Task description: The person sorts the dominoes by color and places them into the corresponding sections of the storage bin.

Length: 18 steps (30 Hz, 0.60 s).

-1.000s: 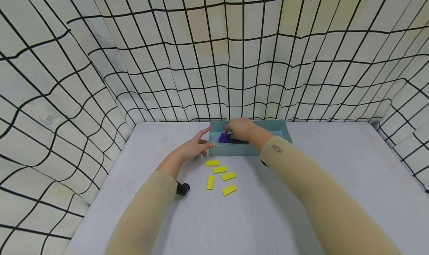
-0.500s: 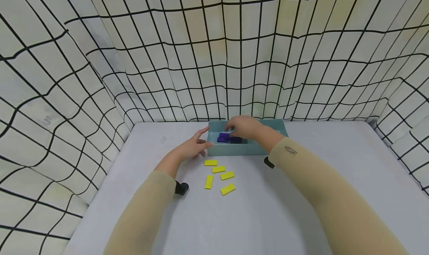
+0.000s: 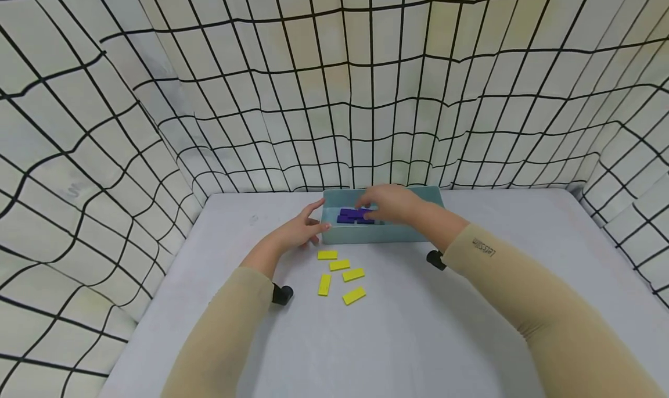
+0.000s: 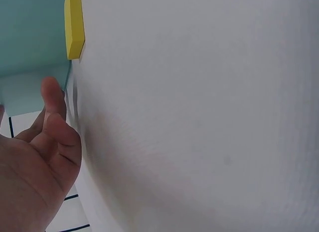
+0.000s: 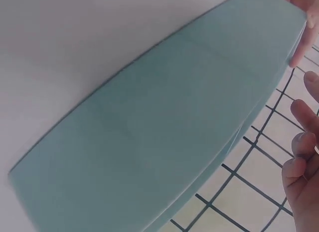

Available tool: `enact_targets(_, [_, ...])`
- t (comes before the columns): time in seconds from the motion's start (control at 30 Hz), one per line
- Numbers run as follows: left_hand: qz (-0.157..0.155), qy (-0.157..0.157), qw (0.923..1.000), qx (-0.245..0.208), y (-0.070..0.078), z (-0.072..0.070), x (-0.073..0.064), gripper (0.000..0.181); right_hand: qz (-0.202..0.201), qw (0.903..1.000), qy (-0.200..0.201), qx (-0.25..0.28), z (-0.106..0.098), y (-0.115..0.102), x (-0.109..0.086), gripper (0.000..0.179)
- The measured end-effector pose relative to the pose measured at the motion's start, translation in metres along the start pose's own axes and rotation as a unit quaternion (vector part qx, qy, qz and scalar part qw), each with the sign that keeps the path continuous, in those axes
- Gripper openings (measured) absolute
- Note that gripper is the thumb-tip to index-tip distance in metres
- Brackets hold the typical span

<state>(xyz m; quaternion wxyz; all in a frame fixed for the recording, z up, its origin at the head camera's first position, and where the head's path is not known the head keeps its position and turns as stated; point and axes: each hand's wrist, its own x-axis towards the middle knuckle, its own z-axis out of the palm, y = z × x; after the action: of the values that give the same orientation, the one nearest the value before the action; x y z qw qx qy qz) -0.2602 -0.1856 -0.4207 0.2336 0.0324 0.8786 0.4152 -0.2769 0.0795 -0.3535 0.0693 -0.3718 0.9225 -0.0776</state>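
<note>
A pale teal box (image 3: 387, 233) stands at the back of the table, with several flat purple blocks (image 3: 345, 218) in its left part. At the box's left end is my left hand (image 3: 294, 232), its index finger and thumb spread to touch the end wall. My right hand (image 3: 394, 203) reaches over the box. Its thumb and index finger are apart just above the purple blocks, and no block shows between them. In the right wrist view, the fingers (image 5: 305, 142) of that hand are loosely bent beyond the box's wall.
Several flat yellow blocks (image 3: 353, 275) lie loose on the white table (image 3: 397, 340) in front of the box. A wall of black netting (image 3: 371, 96) rises behind the table and along both sides.
My right hand has drawn slightly to the right, and its forearm has swung outward. More of the purple blocks now show. The left hand keeps its place at the box.
</note>
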Motion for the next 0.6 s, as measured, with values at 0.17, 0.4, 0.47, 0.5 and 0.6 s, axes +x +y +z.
enact_targets(0.17, [0.001,0.002,1.0000,0.008,0.002,0.000,-0.001,0.079,-0.021,0.9997,0.010,-0.011,0.004,0.000,-0.017,0.031])
enact_targets(0.4, [-0.001,0.004,1.0000,0.008,0.003,0.001,-0.002,0.079,-0.034,0.9993,0.009,0.013,0.013,-0.004,-0.043,0.029])
enact_targets(0.47, [-0.002,0.005,1.0000,0.008,0.003,0.001,-0.003,0.079,-0.037,0.9990,0.008,0.024,0.016,-0.006,-0.050,0.028])
enact_targets(0.5, [-0.003,0.005,0.9999,0.009,0.003,0.001,-0.002,0.079,-0.042,0.9987,0.008,0.028,0.018,-0.007,-0.052,0.028])
enact_targets(0.6, [-0.004,0.007,0.9999,0.012,0.002,0.001,-0.002,0.079,-0.050,0.9983,0.003,0.030,0.023,-0.009,-0.058,0.029])
